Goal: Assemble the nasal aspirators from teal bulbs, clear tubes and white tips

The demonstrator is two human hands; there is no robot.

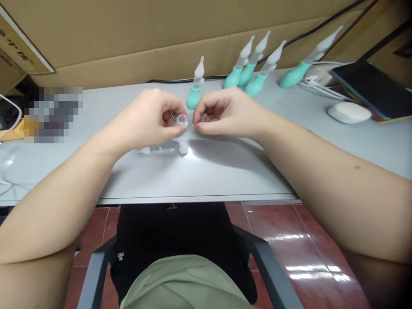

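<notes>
My left hand has its thumb and fingers closed around a clear plastic cup with its open rim facing up. A bit of green shows behind those fingers, mostly hidden. Close to the cup's right side, my right hand is pinched, thumb against fingertips; whatever it may hold is too small to make out. On the table below the left hand lie a white nozzle tip and a round white cap, with a tiny white piece between them.
Several green bulb nasal aspirators with white tips, one right behind my hands, stand or lean at the back of the grey table. To the right are a white mouse-like object, a dark folder and white cables. Cardboard backs the table.
</notes>
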